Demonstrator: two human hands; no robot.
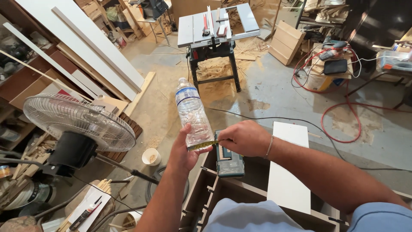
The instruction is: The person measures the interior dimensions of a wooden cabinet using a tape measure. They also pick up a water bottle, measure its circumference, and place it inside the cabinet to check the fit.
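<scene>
My left hand [183, 151] grips the bottom of a clear plastic water bottle [193, 112] that tilts up and to the left, white cap on top. A yellow measuring tape [203, 145] wraps across the bottle's base. My right hand [244, 137] pinches the tape's end against the bottle's right side. Below the hands a dark teal tool case [230, 162] lies on a brown wooden cabinet frame [206, 189].
A white board [288, 172] rests on the frame at right. A standing fan [77, 122] is at left, a table saw [216, 25] ahead amid sawdust. A red hose [343, 124] and black cable cross the concrete floor. White panels lean at far left.
</scene>
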